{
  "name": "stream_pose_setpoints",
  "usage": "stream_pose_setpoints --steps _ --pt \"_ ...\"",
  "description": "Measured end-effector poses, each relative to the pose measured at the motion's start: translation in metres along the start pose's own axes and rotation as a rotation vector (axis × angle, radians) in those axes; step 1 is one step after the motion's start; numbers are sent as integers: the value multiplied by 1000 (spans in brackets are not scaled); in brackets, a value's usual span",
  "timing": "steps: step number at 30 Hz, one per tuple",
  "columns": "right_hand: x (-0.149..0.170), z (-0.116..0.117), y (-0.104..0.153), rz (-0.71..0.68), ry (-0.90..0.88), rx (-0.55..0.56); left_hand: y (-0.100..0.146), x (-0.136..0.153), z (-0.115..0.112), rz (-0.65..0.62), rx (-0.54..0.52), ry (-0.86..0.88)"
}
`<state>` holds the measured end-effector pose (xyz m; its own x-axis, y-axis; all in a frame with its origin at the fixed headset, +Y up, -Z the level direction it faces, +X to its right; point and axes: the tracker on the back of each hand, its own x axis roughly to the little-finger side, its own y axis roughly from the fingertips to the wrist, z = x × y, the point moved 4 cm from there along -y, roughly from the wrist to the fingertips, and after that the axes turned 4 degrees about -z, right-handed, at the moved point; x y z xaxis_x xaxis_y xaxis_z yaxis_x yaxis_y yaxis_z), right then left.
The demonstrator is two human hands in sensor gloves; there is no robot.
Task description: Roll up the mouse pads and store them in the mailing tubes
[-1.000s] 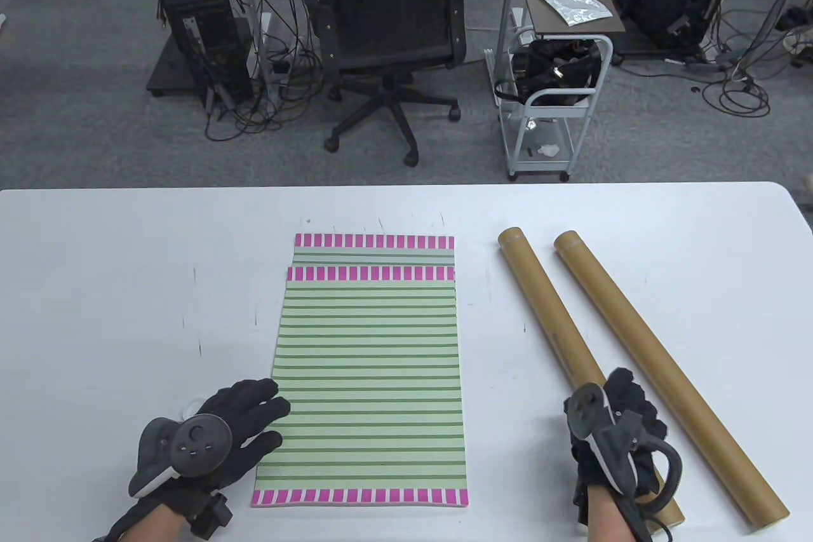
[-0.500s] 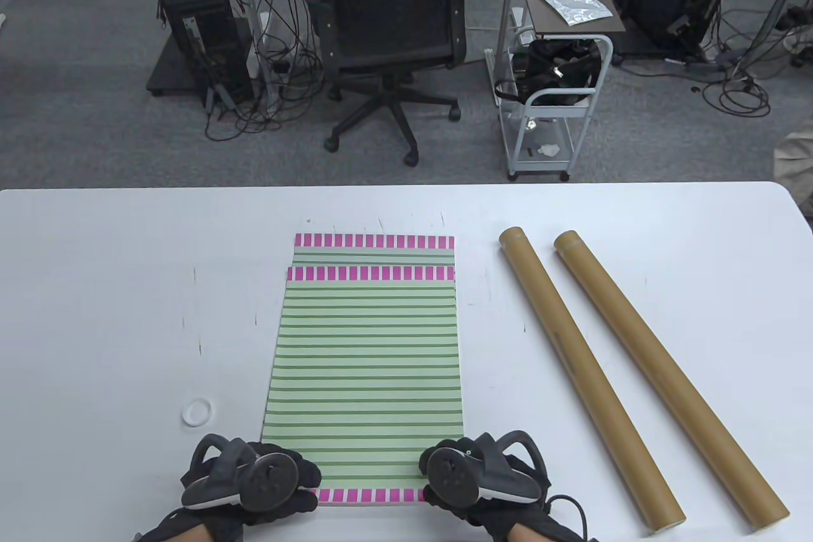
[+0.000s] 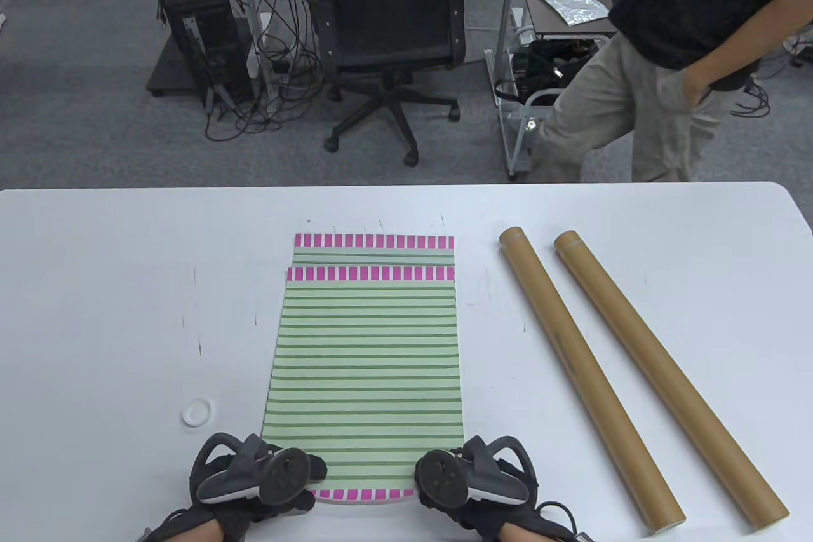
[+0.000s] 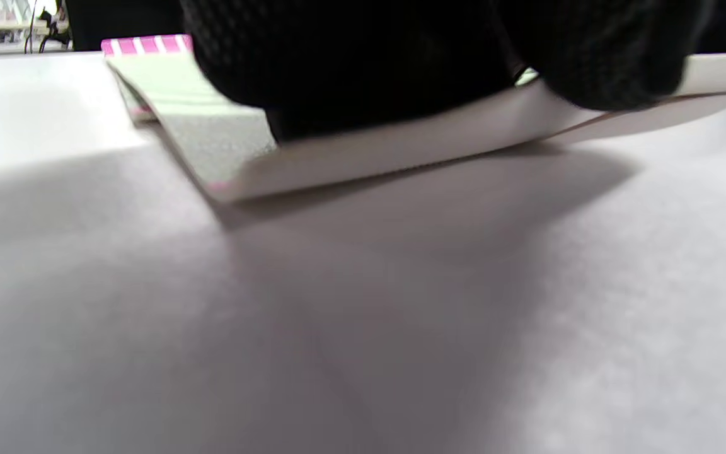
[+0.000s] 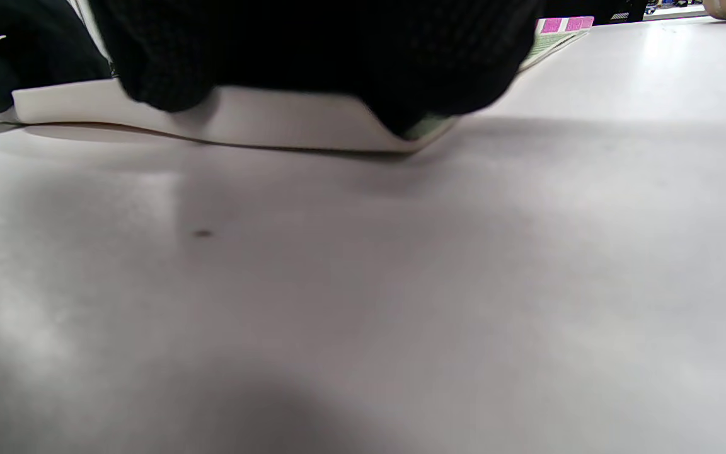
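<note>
- Top mouse pad [image 3: 365, 370]: green-striped, pink-checked ends, flat at centre of white table [image 3: 95, 288]; near edge raised off the surface at both corners, white underside showing in both wrist views.
- Second mouse pad [image 3: 375, 248]: beneath the first, only its far pink strip and a few stripes visible.
- Left hand [image 3: 254, 481]: black glove, tracker on back; fingers curled over the near left corner of the top pad, thumb below, pinching it.
- Right hand [image 3: 473, 485]: same glove and tracker; fingers curled over the near right corner, gripping it.
- 2 mailing tubes [image 3: 587, 377]: brown cardboard, side by side on the table right of the pads, apart from both hands, lying diagonally.
- Small white cap [image 3: 196, 412]: on table, left of pad.
- Person [image 3: 673, 46] standing beyond far table edge, hand in pocket.
</note>
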<state>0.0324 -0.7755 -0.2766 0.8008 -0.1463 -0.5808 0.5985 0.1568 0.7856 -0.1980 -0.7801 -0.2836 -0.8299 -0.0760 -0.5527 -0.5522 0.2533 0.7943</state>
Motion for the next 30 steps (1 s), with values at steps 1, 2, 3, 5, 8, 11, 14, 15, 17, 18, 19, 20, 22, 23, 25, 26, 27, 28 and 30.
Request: stream_pose_setpoints --steps 1,2,3,5,8,11,14,15,17,18,19,20,22,23,25,26,27,28,30 --pt "-1 1 0 -5 17 -5 -1 2 -1 12 5 14" --pt "-3 2 0 -10 38 -6 -3 4 -2 26 14 27" --pt "-5 3 0 -16 55 -6 -4 5 -3 34 24 30" --pt "-11 5 0 -39 120 -6 -4 6 -4 61 33 29" --pt "-25 9 1 -111 263 -12 -7 6 -7 85 67 34" --pt "-34 14 2 -168 367 -26 -7 4 -8 97 71 1" --pt "-39 17 2 -199 423 -34 -8 1 -7 92 69 -45" --pt "-39 17 1 -200 438 -28 -8 -1 -7 89 68 -56" --pt "-39 16 0 -190 417 -33 -7 -7 -8 67 64 -107" --pt "-38 17 -1 -186 406 -40 -6 -10 -9 49 59 -131" --pt "-39 17 -2 -183 407 -43 -5 -14 -9 30 53 -163" --pt "-39 17 -3 -182 419 -45 -4 -20 -8 1 43 -202" --pt "-39 17 -5 -176 411 -58 -3 -30 -9 -47 28 -262" --pt "-38 17 -5 -174 403 -64 -2 -35 -9 -80 29 -278" --pt "-37 17 -6 -168 392 -64 -2 -42 -7 -101 14 -291" --pt "-36 17 -6 -161 388 -55 -2 -44 -6 -99 13 -293" --pt "-35 17 -6 -153 398 -47 -1 -45 -4 -96 -4 -306" --pt "-36 16 -6 -157 412 -39 1 -47 -1 -103 -14 -319" --pt "-38 14 -4 -162 421 -17 5 -54 1 -119 -27 -363"
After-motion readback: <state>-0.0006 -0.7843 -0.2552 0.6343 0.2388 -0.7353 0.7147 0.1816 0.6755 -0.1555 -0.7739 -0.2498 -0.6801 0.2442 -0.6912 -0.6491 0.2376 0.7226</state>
